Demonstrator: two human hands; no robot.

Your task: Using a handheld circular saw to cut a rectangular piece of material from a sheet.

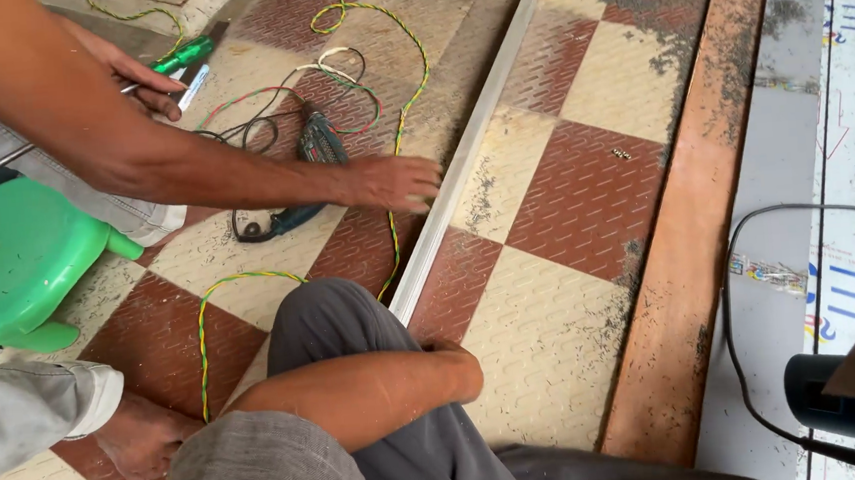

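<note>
A green plastic stool (8,259) is sitting at the left on the red-and-cream checkered floor (565,200), and a yellow-green twisted wire (407,91) is looping across the tiles past a power drill (316,148) lying among black cords. A rusty brown beam (692,221) is running along the right, a black cable (741,278) is curving beside it, and another person's hand (140,75) is holding a green-handled screwdriver (179,57) at upper left.

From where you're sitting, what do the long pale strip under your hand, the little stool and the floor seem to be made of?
The long strip looks like aluminium: pale, matte silver, straight with a folded edge, though painted metal is possible. The stool seems moulded plastic: uniform bright green, rounded and slightly glossy. The floor appears to be ceramic or cement tile, red and cream squares with an embossed pattern, dusty and worn.
</note>
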